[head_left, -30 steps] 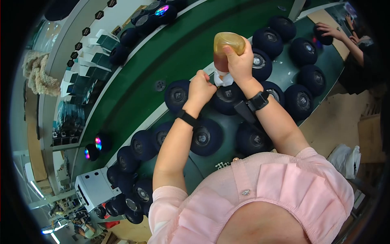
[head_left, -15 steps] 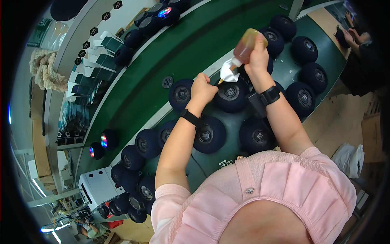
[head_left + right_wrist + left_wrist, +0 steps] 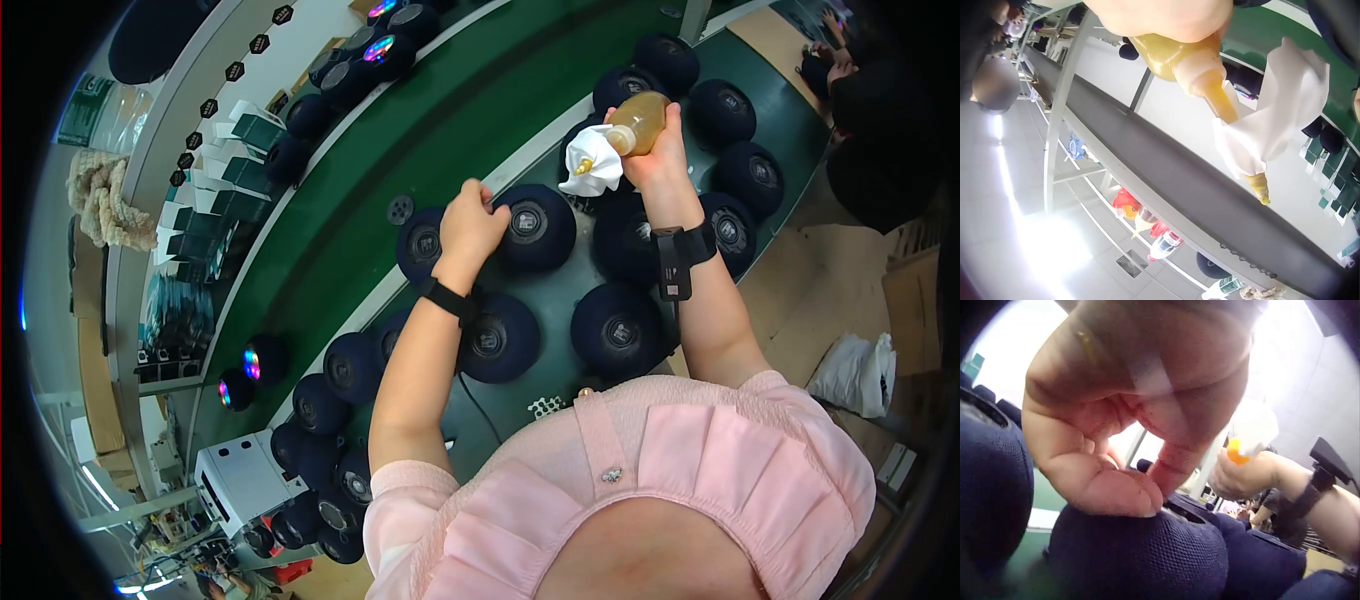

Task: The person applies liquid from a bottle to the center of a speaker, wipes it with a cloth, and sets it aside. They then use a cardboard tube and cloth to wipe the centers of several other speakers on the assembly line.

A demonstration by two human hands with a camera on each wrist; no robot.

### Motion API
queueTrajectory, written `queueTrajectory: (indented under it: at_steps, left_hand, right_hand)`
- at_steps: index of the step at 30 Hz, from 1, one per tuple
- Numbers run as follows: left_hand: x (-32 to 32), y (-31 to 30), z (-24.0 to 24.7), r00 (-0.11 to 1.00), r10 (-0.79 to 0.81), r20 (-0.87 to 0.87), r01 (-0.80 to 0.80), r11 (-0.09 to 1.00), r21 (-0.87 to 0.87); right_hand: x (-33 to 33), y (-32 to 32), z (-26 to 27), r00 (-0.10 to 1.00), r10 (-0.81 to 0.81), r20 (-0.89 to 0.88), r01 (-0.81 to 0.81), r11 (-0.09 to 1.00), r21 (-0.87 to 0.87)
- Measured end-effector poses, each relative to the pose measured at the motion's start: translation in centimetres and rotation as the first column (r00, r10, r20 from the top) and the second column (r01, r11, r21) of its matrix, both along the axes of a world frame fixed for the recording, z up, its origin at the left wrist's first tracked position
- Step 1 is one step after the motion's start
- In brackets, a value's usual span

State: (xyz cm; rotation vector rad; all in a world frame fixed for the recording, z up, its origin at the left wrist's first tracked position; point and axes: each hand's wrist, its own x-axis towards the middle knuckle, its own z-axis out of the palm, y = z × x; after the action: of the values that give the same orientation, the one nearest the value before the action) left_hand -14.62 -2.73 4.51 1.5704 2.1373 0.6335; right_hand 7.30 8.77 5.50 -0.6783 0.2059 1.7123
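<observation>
My right hand [image 3: 658, 155] grips a squeeze bottle [image 3: 642, 118] of amber liquid, tilted with its nozzle toward the lower left. White tissue [image 3: 592, 160] wraps the nozzle; the yellow nozzle tip [image 3: 1259, 187] pokes out below it in the right wrist view. My left hand [image 3: 472, 228] is at the left side of a round speaker [image 3: 535, 228] in dark blue fabric, with a ringed black face and small emblem upward. In the left wrist view, its fingers curl and meet the thumb close over the speaker's fabric [image 3: 1141, 556], nothing visible between them.
More dark speakers [image 3: 622, 328] stand around on the green table [image 3: 545, 300]. Beyond a pale rail runs a green belt [image 3: 330, 240] with two lit speakers [image 3: 252, 362]. A shelf of boxes [image 3: 225, 180] is at left, a white machine [image 3: 245, 475] lower left, another person [image 3: 880, 130] at upper right.
My right hand has turned palm up and moved right and back from the speaker, carrying the bottle and tissue with it. My left hand stays beside the same speaker, its fingers a little looser.
</observation>
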Motion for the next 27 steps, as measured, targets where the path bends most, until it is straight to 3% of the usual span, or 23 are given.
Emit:
queueTrajectory:
  at_steps: [1,2,4,6,8,12,14,16,19,23,25,26,27]
  left_hand:
    - [-0.2,0.5,-1.1,0.984,-0.115,-0.133,0.145,0.959,0.245]
    - [-0.1,1.1,-1.2,0.985,-0.112,-0.131,0.143,0.957,0.252]
    - [0.2,2.2,-1.2,0.908,-0.394,-0.146,0.42,0.848,0.322]
    - [0.0,3.0,-1.4,0.859,-0.471,-0.2,0.508,0.83,0.229]
    - [-0.3,3.5,-1.5,0.758,-0.539,-0.367,0.6,0.797,0.07]
    - [-0.9,2.9,-1.3,0.784,-0.462,-0.414,0.545,0.832,0.103]
    - [-1.0,2.2,-0.5,0.901,-0.431,-0.053,0.431,0.871,0.237]
    - [-0.9,1.9,-0.5,0.889,-0.455,-0.055,0.451,0.849,0.275]
    - [-1.1,2.2,-1.7,0.812,-0.489,-0.32,0.555,0.817,0.159]
    - [-0.3,2.3,-1.9,0.8,-0.442,-0.407,0.54,0.825,0.166]
    - [-1.0,2.7,-1.9,0.942,-0.288,-0.17,0.321,0.922,0.216]
    - [-1.5,2.7,-1.8,0.943,-0.287,-0.169,0.319,0.923,0.215]
    - [-2.2,2.6,-1.5,0.964,-0.267,-0.016,0.265,0.949,0.173]
  right_hand:
    - [0.1,-0.2,0.2,1.0,-0.011,-0.017,0.011,1.0,0.022]
    - [0.1,-0.1,0.5,0.999,-0.02,-0.035,0.022,0.999,0.045]
    - [0.1,0.2,0.5,0.999,-0.032,-0.015,0.033,0.998,0.05]
    - [0.0,0.5,0.4,0.999,-0.045,0.006,0.045,0.998,0.051]
    - [-0.1,0.6,0.3,0.994,-0.061,0.087,0.048,0.987,0.151]
    - [-0.8,1.1,-0.3,0.978,-0.081,0.191,0.042,0.979,0.2]
    - [-1.6,1.0,-0.3,0.964,-0.105,0.243,0.043,0.968,0.247]
    - [-2.4,0.7,0.1,0.963,-0.102,0.249,0.047,0.975,0.217]
    - [-3.4,0.8,0.1,0.968,-0.104,0.229,0.06,0.98,0.189]
    - [-4.1,0.7,0.0,0.954,-0.107,0.282,0.035,0.968,0.249]
    - [-4.6,0.9,-0.4,0.931,-0.181,0.317,0.063,0.935,0.349]
    - [-4.8,0.9,-0.5,0.931,-0.179,0.318,0.061,0.936,0.348]
    - [-5.1,0.9,-0.5,0.888,-0.215,0.407,0.031,0.911,0.412]
